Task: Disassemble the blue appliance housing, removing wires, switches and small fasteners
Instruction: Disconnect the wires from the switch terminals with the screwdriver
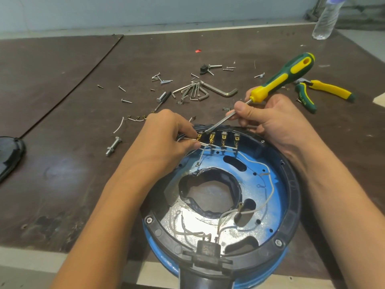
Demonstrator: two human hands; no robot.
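Note:
The round blue housing (268, 184) with its black rim lies open side up at the table's near edge. A row of brass switch terminals (217, 139) lines its far inner wall, and white wires (268, 184) run from them across the blue floor. My left hand (166, 132) pinches a white wire at the leftmost terminal. My right hand (268, 117) grips the shaft of a green and yellow screwdriver (283, 78). Its tip touches the housing rim just above the two leftmost terminals.
Loose screws (162, 79), a set of hex keys (200, 90) and a large bolt (112, 146) lie scattered beyond the housing. Green and yellow pliers (325, 90) rest at the right. A plastic bottle (326, 19) stands far right. A black cover (9, 157) sits at the left edge.

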